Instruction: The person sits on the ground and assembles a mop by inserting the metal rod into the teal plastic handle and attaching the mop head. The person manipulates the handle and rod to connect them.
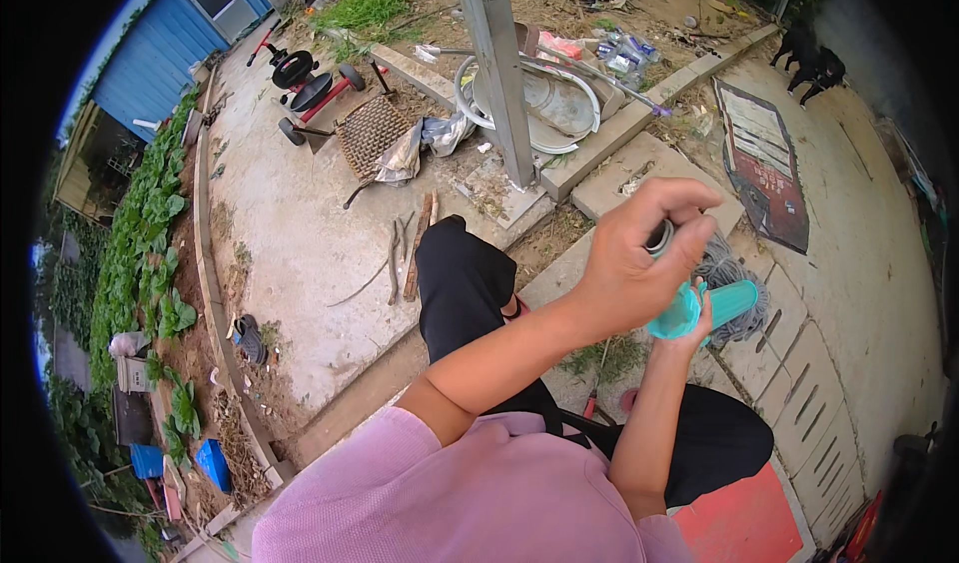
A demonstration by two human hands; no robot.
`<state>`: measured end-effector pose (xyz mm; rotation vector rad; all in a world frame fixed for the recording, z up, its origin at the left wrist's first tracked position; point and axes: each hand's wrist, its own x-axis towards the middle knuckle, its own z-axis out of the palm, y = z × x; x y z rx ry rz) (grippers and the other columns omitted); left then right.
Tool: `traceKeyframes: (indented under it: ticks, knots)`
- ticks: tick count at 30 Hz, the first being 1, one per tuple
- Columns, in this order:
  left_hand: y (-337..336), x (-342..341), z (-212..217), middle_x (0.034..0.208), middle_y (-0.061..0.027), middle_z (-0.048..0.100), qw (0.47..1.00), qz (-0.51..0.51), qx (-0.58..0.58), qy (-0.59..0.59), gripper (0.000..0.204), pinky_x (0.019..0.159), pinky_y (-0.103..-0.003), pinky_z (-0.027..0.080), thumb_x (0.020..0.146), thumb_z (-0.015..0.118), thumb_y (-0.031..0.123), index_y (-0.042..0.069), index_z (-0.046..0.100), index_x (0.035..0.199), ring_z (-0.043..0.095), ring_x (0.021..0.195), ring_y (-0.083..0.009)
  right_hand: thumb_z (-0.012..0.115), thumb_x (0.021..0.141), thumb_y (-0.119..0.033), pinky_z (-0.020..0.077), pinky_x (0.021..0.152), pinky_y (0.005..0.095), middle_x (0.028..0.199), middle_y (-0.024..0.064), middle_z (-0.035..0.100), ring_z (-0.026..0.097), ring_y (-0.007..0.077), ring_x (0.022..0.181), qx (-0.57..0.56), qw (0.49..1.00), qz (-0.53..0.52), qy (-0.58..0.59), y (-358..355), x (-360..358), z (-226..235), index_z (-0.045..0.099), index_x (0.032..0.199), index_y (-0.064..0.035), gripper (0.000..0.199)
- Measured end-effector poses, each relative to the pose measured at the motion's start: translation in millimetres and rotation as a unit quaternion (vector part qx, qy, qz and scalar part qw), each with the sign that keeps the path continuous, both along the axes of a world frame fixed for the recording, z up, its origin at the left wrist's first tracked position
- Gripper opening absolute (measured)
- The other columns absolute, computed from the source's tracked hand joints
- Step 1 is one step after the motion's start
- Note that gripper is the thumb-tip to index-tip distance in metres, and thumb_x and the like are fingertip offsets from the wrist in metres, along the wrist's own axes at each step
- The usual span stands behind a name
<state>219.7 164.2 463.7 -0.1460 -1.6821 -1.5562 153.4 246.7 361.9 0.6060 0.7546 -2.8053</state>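
My left hand [639,248] is raised over the paving, its fingers curled round a short tube [659,235] whose dark, hollow end faces up; the rest of it is hidden behind the hand. Just below, my right hand [691,331] is closed on the teal plastic piece of a mop head [734,303]. This piece has a flared cup on its left and a ribbed part on its right. Grey mop strands [721,263] hang behind and around it. My two hands are apart, the left one higher.
A metal post [499,73] stands ahead. Near it lie a coiled white hose [589,143], a woven mat [375,138] and a pedal kart [310,83]. Sticks [405,248] lie on the concrete. A black dog [814,63] is at the far right. Slotted drain covers [799,393] run beside me.
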Motion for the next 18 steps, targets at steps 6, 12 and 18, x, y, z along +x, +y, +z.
traceKeyframes:
  ticks: [6, 12, 18]
  knots:
    - [-68.8, 14.2, -157.0, 0.076, -0.0046, 0.052, 0.845, 0.081, 0.511, -0.134, 0.027, 0.056, -0.027, 0.048, 0.088, 0.044, 0.029, 0.006, 0.044, 0.102, 0.054, 0.064, -0.0131, 0.029, 0.085, -0.007, 0.0274, 0.038, 0.0227, 0.049, -0.0016, 0.028, 0.029, 0.0091, 0.039, -0.327, 0.944, -0.011, -0.034, 35.2, -48.9, -56.2, 0.048, 0.083, 0.0027, 0.021]
    - [51.1, -1.1, -268.2, 0.083, -0.0064, 0.056, 0.582, -0.125, 0.720, -0.355, 0.044, 0.077, -0.046, 0.043, 0.089, 0.022, 0.043, 0.010, 0.052, 0.096, 0.054, 0.075, -0.0238, 0.030, 0.087, -0.011, 0.0258, 0.037, 0.0204, 0.053, -0.0032, 0.033, 0.027, 0.0068, 0.039, -0.460, 0.874, 0.139, -0.071, 30.7, -35.2, -43.9, 0.036, 0.108, 0.0126, 0.032]
    - [-36.2, -3.9, -216.1, 0.075, -0.0085, 0.053, 0.596, 0.021, 0.793, -0.122, 0.018, 0.062, -0.036, 0.048, 0.087, 0.042, 0.022, 0.005, 0.045, 0.088, 0.054, 0.068, -0.0203, 0.032, 0.085, -0.004, 0.0259, 0.036, 0.0198, 0.054, -0.0024, 0.033, 0.027, 0.0062, 0.039, -0.488, 0.855, 0.174, -0.004, 28.6, -37.2, -23.7, 0.036, 0.108, 0.0145, 0.030]
